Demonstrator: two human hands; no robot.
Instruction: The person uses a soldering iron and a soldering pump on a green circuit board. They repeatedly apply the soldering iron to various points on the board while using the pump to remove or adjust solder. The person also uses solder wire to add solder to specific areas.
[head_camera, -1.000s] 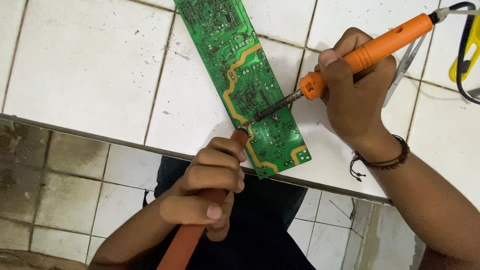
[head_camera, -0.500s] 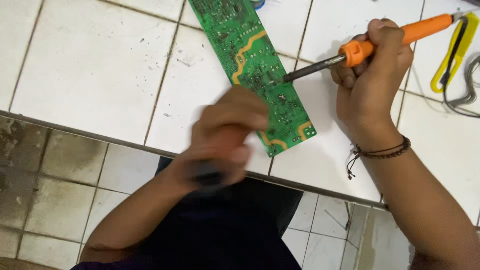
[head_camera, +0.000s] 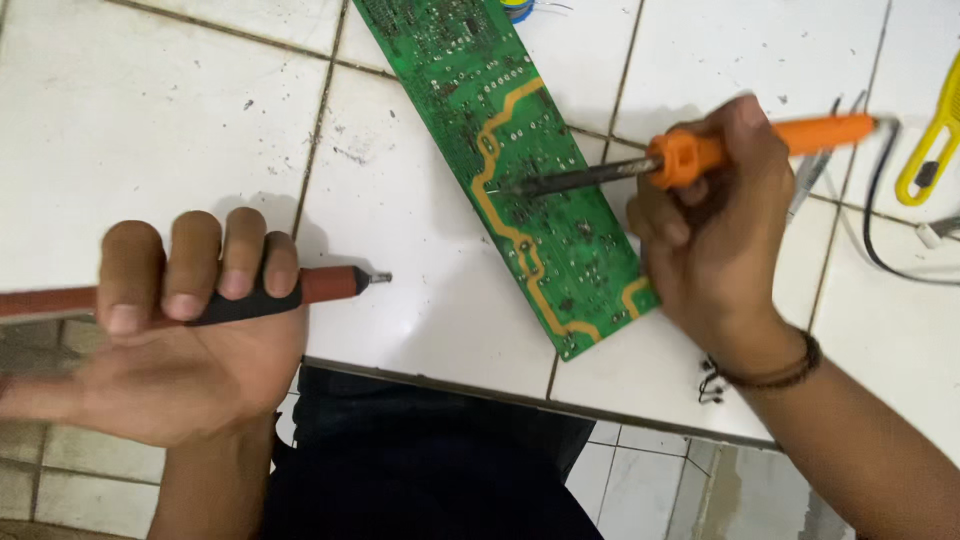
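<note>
Curling my left fingers (head_camera: 190, 280) around the red pump (head_camera: 240, 297), I now hold it flat and well off to the left of the board (head_camera: 530, 190), its nozzle pointing right over bare tile; a second ago that hand was close in at the board's near end with the pump standing upright. I judge the suction pass is over for now and the joint is back under heat. My left hand (head_camera: 170, 350) is shut on the black grip, thumb splayed out. My right hand (head_camera: 715, 230) is clenched on the orange iron (head_camera: 690, 160), whose dark tip has slid up to touch the board near its yellow trace. That board lies slanted on the white tiled counter (head_camera: 150, 130), solder side up, green with many small silver joints. A yellow tool (head_camera: 930, 150) and a black cord (head_camera: 880, 220) sit at far right.
</note>
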